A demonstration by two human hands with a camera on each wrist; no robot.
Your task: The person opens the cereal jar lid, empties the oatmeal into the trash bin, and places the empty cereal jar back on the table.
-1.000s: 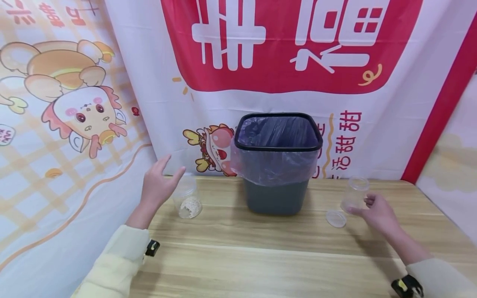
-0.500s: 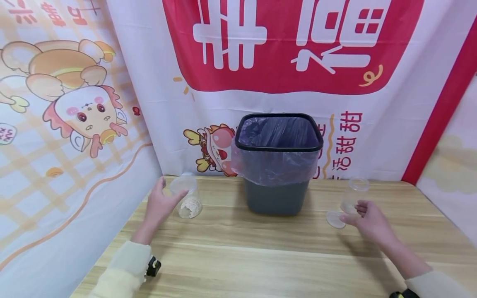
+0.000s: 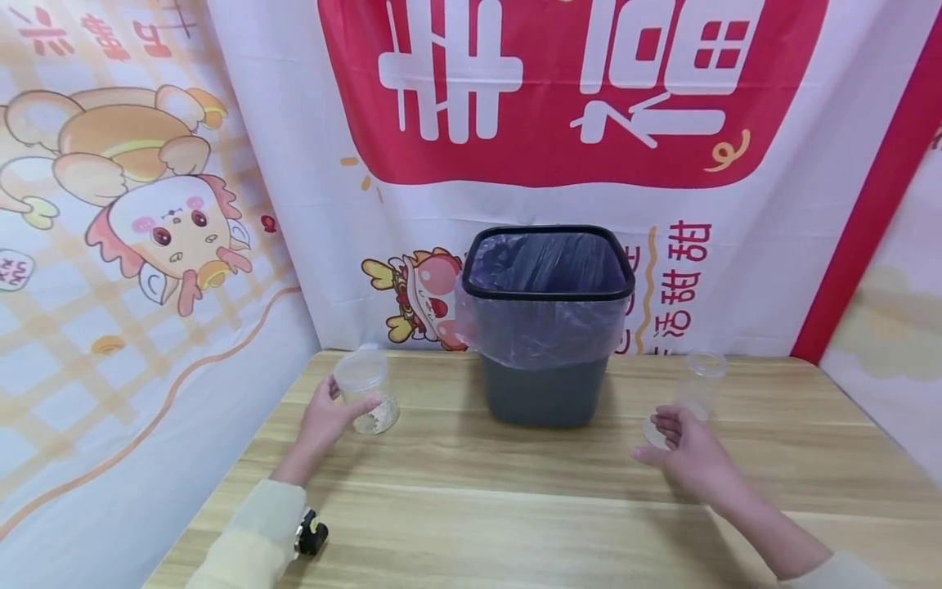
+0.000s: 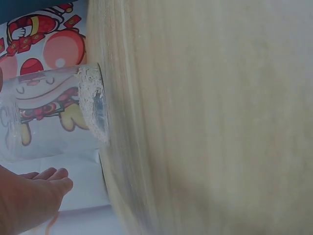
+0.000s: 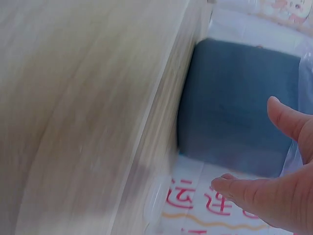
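Observation:
On the left of the table stands a clear plastic jar (image 3: 362, 372) with white flaky bits (image 4: 90, 98) at its bottom. Beside it is my left hand (image 3: 327, 421), thumb extended across the jar's front and fingers at its left side. The left wrist view has these fingers (image 4: 54, 178) apart from the jar wall. At the right, my right hand (image 3: 692, 454) hovers over a round clear lid (image 3: 652, 433), partly hiding it. Its thumb and fingers are spread, holding nothing. A second clear jar (image 3: 705, 378) stands just behind that hand, with its base hidden.
A dark grey bin (image 3: 545, 393) with a black rim and a translucent purplish liner (image 3: 545, 335) stands at the table's back centre, between the jars. Printed cloth (image 3: 434, 204) hangs behind and beside the wooden table (image 3: 500, 523).
The left hand has come down beside the jar with the white bits. The right hand has shifted left from the second jar to above the lid. The jars stay in place.

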